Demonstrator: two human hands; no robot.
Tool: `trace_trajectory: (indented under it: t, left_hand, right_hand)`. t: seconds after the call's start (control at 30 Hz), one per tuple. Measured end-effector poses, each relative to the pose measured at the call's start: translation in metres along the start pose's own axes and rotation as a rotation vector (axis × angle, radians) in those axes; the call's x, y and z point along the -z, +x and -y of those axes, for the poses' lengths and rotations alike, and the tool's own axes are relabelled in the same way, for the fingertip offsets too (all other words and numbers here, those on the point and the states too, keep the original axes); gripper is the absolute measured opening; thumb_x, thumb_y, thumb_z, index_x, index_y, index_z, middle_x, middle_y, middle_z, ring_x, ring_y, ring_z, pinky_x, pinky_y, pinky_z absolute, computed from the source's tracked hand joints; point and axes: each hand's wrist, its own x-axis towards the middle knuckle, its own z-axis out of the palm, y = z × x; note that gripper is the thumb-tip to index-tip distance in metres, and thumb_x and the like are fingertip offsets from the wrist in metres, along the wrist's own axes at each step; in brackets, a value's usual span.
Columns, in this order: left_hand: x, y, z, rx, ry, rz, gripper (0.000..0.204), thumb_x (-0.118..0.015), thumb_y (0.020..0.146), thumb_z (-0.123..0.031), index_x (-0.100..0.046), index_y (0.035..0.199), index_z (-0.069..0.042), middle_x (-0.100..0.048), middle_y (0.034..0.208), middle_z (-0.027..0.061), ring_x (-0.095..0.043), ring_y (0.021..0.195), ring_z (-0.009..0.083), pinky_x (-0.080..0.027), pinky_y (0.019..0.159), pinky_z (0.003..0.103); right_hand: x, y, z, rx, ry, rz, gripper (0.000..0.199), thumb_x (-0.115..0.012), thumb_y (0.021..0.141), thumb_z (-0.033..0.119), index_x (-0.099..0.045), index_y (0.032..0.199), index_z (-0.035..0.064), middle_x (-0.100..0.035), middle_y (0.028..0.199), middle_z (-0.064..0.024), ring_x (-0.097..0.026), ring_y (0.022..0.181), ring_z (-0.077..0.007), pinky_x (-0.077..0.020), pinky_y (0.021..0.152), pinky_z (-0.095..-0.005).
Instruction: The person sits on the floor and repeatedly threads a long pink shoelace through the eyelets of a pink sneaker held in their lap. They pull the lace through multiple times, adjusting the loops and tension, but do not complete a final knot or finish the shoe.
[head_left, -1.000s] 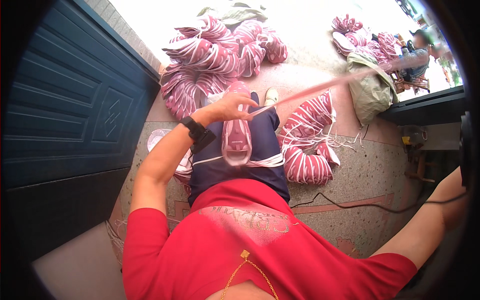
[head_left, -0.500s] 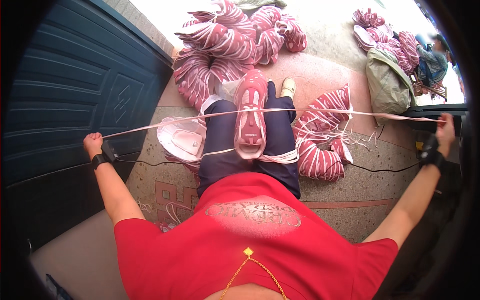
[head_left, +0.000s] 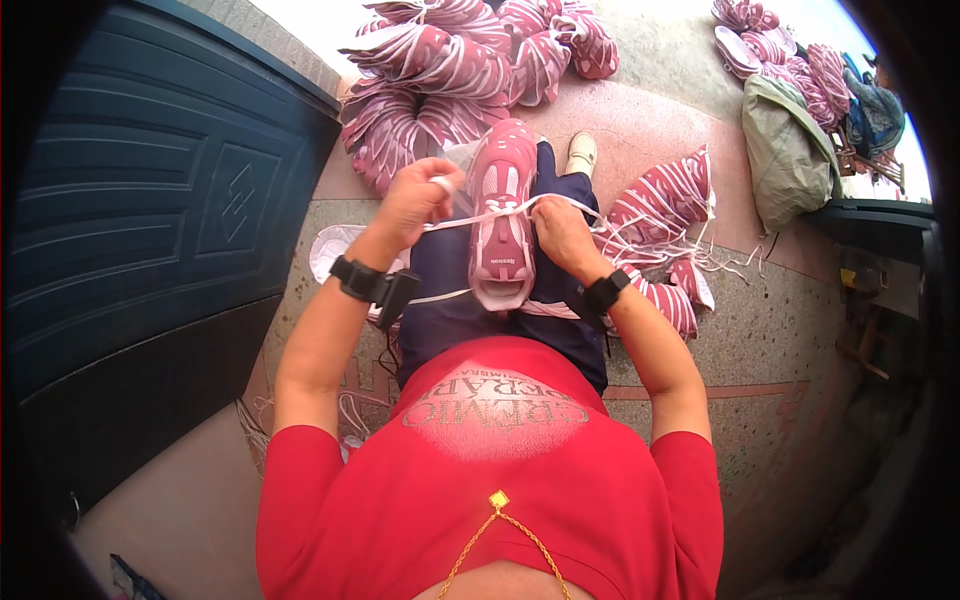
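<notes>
Lace (head_left: 500, 212) across shoe (head_left: 500, 215), pinched between fingers (head_left: 440, 187)

We take the dark blue door (head_left: 150, 230) as our landmark. Just to its right, at the far end, we see a heap of pink and white shoe uppers (head_left: 470, 60). Further right lies a smaller pile of them (head_left: 665, 210). Well apart from the door, at the far right, stands an olive green bag (head_left: 785, 150).
</notes>
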Motion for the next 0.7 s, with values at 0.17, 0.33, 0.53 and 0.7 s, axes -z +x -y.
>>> trace_trajectory:
  t: [0.17,0.33,0.53,0.7]
  left_hand:
    - [-0.023,0.007,0.039,-0.384,0.934,-0.008,0.027,-0.064,0.079,-0.011,-0.056,0.101,0.002,-0.064,0.081,0.012,-0.063,0.075,0.0236,-0.048,0.067,0.032]
    - [-0.025,-0.002,0.063,-0.532,1.17,-0.052,0.035,-0.063,0.078,-0.021,-0.056,0.104,0.002,-0.063,0.091,0.0204,-0.061,0.085,0.0364,-0.048,0.074,0.041]
    - [-0.044,0.032,0.05,-0.3,1.165,-0.103,0.026,-0.064,0.08,-0.026,-0.063,0.082,0.0,-0.064,0.075,0.0204,-0.063,0.078,0.0365,-0.048,0.069,0.044]
    - [-0.024,0.041,0.042,-0.338,1.156,0.019,0.021,-0.064,0.081,-0.02,-0.061,0.079,0.001,-0.063,0.073,0.0166,-0.063,0.069,0.0283,-0.049,0.063,0.038]
  right_hand:
    - [-0.021,0.006,-0.005,0.015,-0.078,-0.128,0.013,-0.054,0.081,0.011,-0.065,0.085,0.0055,-0.063,0.1,-0.0087,-0.054,0.106,-0.0242,-0.0389,0.086,-0.0427]
    - [-0.022,0.01,0.009,0.169,-0.323,-0.119,0.012,-0.055,0.078,0.012,-0.065,0.084,0.0092,-0.06,0.094,-0.0057,-0.053,0.099,-0.0222,-0.0353,0.088,-0.0411]
    - [-0.008,0.011,0.012,0.122,-0.275,-0.185,0.011,-0.056,0.079,0.017,-0.064,0.078,0.0086,-0.058,0.086,-0.0052,-0.053,0.089,-0.0217,-0.036,0.079,-0.0395]
    - [-0.006,0.002,0.022,0.084,-0.387,-0.155,0.02,-0.06,0.083,0.027,-0.065,0.08,0.0084,-0.059,0.086,-0.0057,-0.053,0.087,-0.0227,-0.0365,0.073,-0.0389]
